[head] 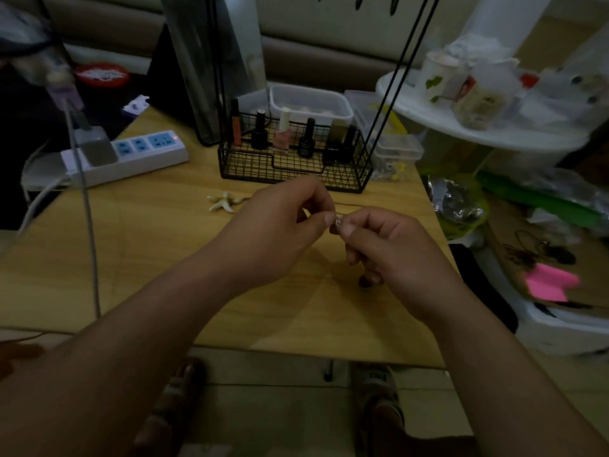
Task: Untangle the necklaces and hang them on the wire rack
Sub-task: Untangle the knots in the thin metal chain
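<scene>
Both hands meet above the worktop (148, 258), their fingers (325, 220) closed on one small shiny piece of a necklace (336, 222). The left hand (280, 232) nips it between thumb and forefinger. The right hand (392, 245) pinches it too, its other fingers curled in. A thin dark cord (347, 206) runs off from the pinch toward the right. Just beyond the left hand, a pale starfish-shaped pendant (224, 202) lies on the wood. Farther back stands a black wire basket (286, 173) holding nail polish bottles (281, 133), with a white power strip (148, 150) to its left.
</scene>
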`<state>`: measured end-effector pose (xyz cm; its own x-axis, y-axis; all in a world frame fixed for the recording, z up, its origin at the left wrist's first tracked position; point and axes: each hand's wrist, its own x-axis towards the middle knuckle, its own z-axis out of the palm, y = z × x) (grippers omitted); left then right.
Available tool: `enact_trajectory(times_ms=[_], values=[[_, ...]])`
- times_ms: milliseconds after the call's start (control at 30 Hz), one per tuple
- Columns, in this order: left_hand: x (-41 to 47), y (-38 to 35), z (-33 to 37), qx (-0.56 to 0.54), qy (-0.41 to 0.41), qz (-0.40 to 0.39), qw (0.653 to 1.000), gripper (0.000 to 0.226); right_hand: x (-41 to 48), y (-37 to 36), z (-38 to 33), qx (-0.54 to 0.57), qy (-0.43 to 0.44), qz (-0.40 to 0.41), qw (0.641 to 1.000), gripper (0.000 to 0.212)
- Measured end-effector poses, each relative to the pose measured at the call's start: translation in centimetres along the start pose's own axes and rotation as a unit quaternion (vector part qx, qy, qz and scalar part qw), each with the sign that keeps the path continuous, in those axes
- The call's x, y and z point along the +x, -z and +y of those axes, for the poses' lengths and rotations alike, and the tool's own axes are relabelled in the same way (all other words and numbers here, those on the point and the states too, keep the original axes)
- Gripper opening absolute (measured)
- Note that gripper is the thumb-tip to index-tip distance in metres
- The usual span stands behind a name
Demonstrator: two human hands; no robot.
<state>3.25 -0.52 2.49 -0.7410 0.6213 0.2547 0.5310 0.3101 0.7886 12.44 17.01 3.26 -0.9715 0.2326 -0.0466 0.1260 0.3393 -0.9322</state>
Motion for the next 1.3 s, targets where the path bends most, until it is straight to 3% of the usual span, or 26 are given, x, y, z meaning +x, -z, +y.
enact_trajectory(times_ms=[167,500,633,767,867,1100,1300], values=[[-1.0,-0.3,0.0,-0.016,-0.015,0.009,1.0,0.008,0.6,-0.4,-0.3,-0.019,0.02,-0.031,0.999,0.014],[-1.3,-0.1,0.0,-0.015,0.021,0.025,0.999,0.004,0.8,-0.9,-0.6,-0.036,0.026,0.007,0.999,0.012],[-1.5,0.4,0.1,-0.141,0.094,-0.012,0.985,0.009,0.8,-0.6,-0.7,-0.041,0.028,0.002,0.999,0.012],[-0.6,0.8,0.6,-0.251,0.128,-0.049,0.958,0.014,1.1,0.1,-0.8,0.036,0.013,-0.007,0.999,0.013],[-0.2,0.6,0.6,-0.227,0.137,-0.049,0.963,0.018,1.3,0.2,-1.1,0.006,0.027,-0.016,0.999,0.012],[-0.3,0.3,0.4,-0.05,0.105,-0.039,0.992,0.019,1.1,-0.3,-1.4,-0.159,0.088,0.001,0.983,0.011],[-0.4,0.6,0.6,-0.136,0.112,-0.05,0.983,0.023,1.5,0.0,-1.3,-0.065,0.043,0.005,0.997,0.017]])
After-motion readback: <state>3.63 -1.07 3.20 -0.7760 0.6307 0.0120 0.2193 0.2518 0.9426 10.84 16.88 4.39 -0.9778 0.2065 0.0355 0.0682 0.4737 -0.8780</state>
